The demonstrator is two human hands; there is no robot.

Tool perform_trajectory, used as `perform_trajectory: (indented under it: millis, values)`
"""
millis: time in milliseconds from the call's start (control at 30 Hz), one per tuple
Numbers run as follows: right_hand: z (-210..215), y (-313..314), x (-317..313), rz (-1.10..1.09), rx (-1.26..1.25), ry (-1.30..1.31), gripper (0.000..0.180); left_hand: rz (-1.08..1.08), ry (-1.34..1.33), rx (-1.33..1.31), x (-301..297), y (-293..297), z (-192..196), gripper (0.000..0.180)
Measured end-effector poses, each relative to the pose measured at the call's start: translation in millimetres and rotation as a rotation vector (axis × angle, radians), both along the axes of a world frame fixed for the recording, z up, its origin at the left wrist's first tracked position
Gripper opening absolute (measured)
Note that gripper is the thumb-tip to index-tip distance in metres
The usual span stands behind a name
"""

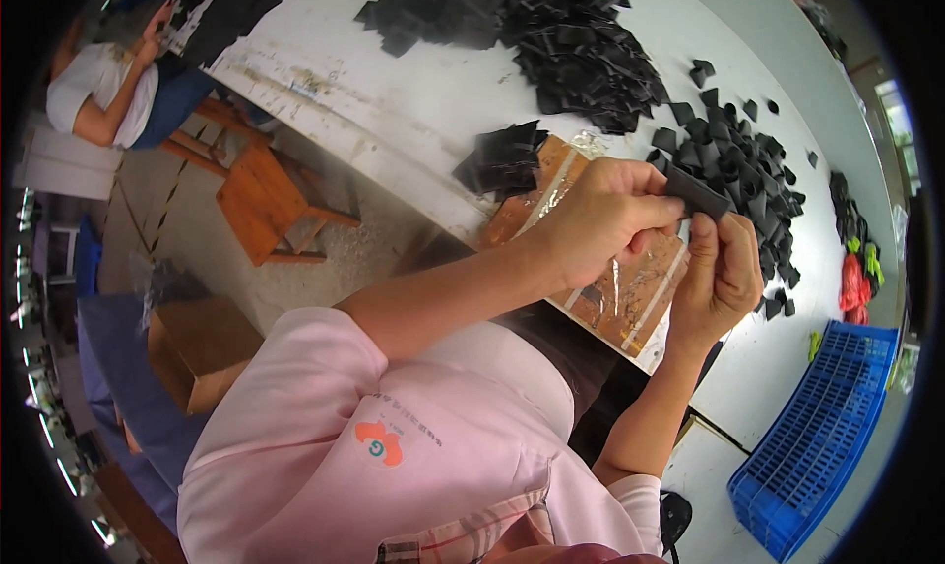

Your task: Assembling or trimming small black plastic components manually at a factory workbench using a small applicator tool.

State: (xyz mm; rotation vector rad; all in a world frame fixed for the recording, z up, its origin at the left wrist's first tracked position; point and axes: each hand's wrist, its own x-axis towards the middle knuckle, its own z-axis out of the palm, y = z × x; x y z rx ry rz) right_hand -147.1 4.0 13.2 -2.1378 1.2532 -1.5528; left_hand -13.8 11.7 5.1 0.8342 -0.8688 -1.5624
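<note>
Both of my hands hold one small black fabric piece (697, 192) above the white table (433, 92). My left hand (600, 219) pinches its left end between thumb and fingers. My right hand (721, 274) grips its right end from below. Under my hands lies a brown board (610, 298) covered with clear tape. A small stack of black pieces (502, 160) sits just left of the board. A loose heap of black pieces (733, 165) spreads to the right of my hands.
A large pile of black pieces (551, 32) covers the far table. A blue plastic crate (817, 436) stands at lower right. Wooden stools (261, 200) and a cardboard box (202, 347) are on the floor left. Another person (108, 87) sits at upper left.
</note>
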Motion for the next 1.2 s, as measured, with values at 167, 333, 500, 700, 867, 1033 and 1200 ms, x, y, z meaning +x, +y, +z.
perform_trajectory:
  millis: [167,333,500,700,867,1033,1200]
  values:
    - [-2,-3,2,0.011,-0.032,0.029,0.011,-0.282,0.751,0.227,-1,3,-16,0.011]
    - [23,-43,-44,0.474,0.552,-0.922,0.028,0.432,-0.731,-0.309,44,3,-58,0.011]
    - [-16,-23,-63,0.253,0.765,-0.990,0.024,0.462,-1.300,-0.446,112,13,-104,0.025]
    - [-60,31,-32,0.179,1.122,-0.782,0.016,0.356,-1.431,-0.552,121,11,-122,0.021]
    - [-62,47,-24,0.150,1.157,-0.689,0.017,0.447,-1.461,-0.538,122,6,-130,0.014]
    - [-55,58,-11,0.132,1.092,-0.451,0.019,0.677,-1.022,-0.331,109,15,-86,0.004]
    - [-37,59,31,0.206,0.787,-0.470,0.023,-0.022,-0.200,0.197,83,36,-40,0.008]
